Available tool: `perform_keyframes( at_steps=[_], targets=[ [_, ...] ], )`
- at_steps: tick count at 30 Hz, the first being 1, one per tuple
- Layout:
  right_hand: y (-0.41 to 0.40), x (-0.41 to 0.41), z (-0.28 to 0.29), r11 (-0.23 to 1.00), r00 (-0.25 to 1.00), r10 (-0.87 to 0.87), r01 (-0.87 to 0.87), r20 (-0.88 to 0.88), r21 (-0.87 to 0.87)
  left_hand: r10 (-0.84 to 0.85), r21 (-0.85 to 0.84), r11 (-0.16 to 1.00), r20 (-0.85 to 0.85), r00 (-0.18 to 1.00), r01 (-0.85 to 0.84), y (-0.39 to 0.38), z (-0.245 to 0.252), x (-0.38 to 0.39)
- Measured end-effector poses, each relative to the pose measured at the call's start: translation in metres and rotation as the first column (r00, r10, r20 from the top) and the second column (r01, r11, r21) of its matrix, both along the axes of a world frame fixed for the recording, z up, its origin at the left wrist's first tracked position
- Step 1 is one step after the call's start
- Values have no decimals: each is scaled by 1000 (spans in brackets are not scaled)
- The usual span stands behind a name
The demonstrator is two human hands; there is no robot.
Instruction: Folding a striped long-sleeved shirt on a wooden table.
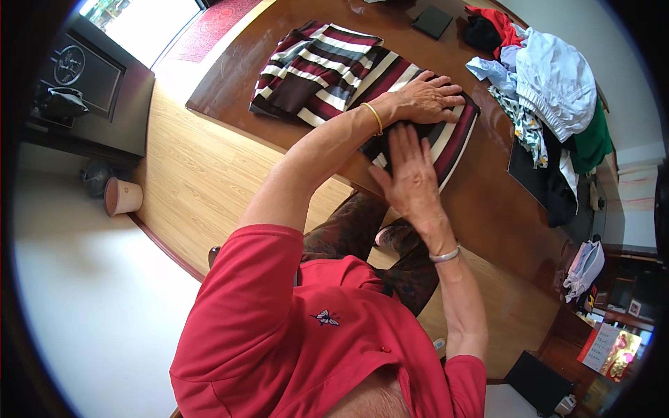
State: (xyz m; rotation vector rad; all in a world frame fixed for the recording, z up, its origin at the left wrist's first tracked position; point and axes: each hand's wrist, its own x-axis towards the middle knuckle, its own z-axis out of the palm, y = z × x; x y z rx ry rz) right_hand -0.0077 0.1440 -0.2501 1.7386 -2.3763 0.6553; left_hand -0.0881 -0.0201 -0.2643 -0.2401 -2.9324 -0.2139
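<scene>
A knitted sweater (337, 70) with maroon, white, grey and black stripes lies on the brown wooden table (486, 204). Its far left part is folded over on itself, with a dark cuff or hem on top; the rest extends right, towards the table's near edge. My left hand (426, 98), a gold bangle at its wrist, rests palm down on the striped fabric with fingers spread. Just below it, my right hand (413, 175), wearing a silver bangle, is over the sweater's near edge, slightly blurred. Neither hand grasps anything. Both forearms and hands cover parts of the garment.
A heap of clothes (556, 83) lies at the table's right side, with white, red, green and patterned pieces. A flat black object (432, 22) sits near the far edge. On the floor at left stands a pink bin (123, 197), below a dark door (104, 89).
</scene>
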Motion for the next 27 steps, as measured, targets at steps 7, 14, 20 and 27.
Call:
perform_keyframes(
  at_steps=[7, 14, 20, 27],
  targets=[
    [-3, 35, 6, 989, 989, 145, -143, 28, -40, -66, -129, 991, -208, 976, 40, -6, -8, 1],
    [37, 12, 33, 927, 747, 187, 81, 638, -367, 101, 77, 994, -421, 901, -75, 23, 6, 55],
    [30, -41, 38, 842, 794, -120, 400, 596, -362, -52, 75, 995, -229, 972, 71, 52, 3, 139],
    [-39, -93, -14, 947, 978, -182, 202, 101, -251, -105, 153, 980, -163, 981, 131, 64, 3, 194]
  ],
)
